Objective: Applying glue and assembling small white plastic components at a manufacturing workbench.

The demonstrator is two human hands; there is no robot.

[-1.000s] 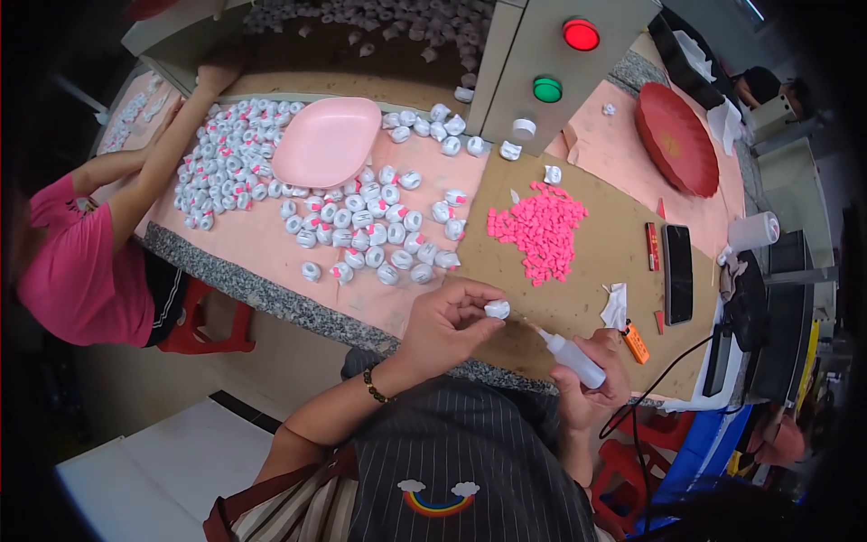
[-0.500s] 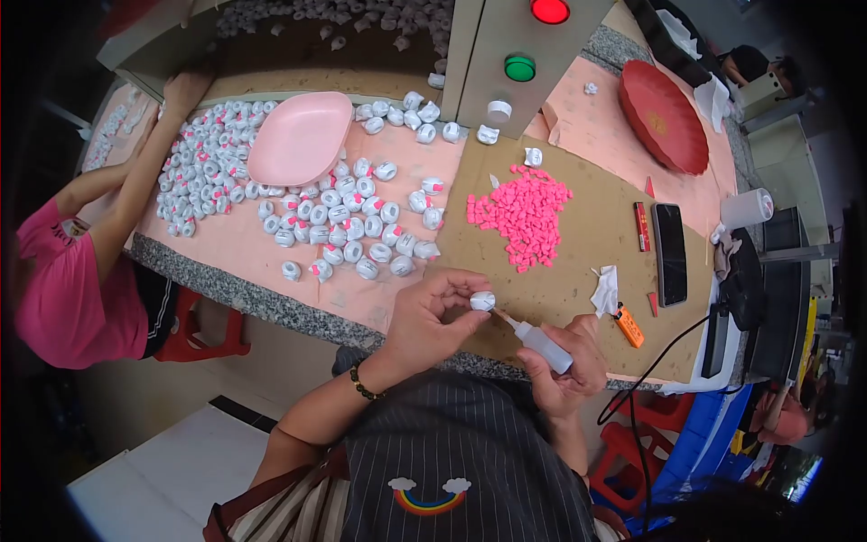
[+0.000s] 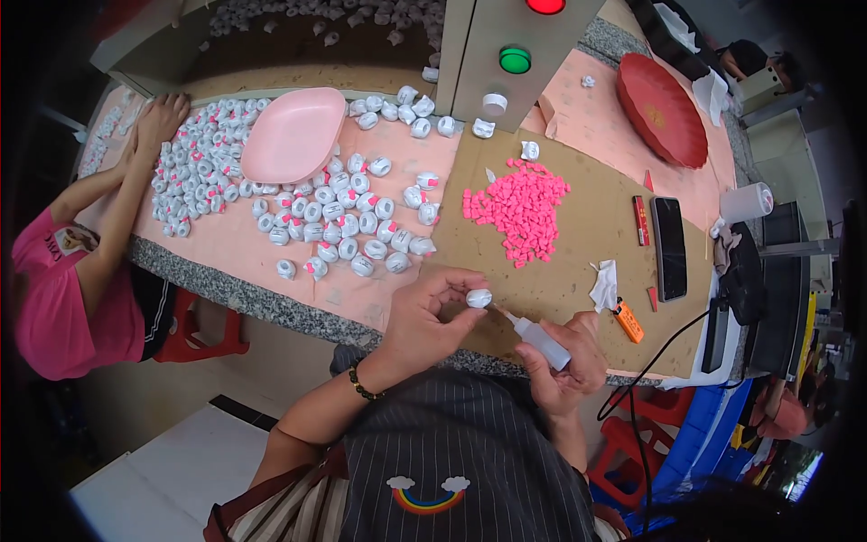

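Between thumb and fingertips, my left hand pinches a small white rounded plastic piece with dark marks. My right hand is wrapped round a translucent squeeze bottle. Its thin nozzle points up and left, its tip close beside the white piece; whether they touch I cannot tell. Beyond my hands lies a pile of small bright pink pieces on brown board. Many similar white pieces, some with pink parts attached, form a group on pink paper to the left.
A pink tray rests among the white pieces. To the right are an orange lighter, crumpled tissue, a phone and a red scalloped plate. A machine panel with lit buttons stands behind. At left, a co-worker's arms reach over the table.
The bottle's nozzle has drawn slightly away from the white piece. The co-worker's hand has come back from the machine opening to the table edge. The view has shifted a little.
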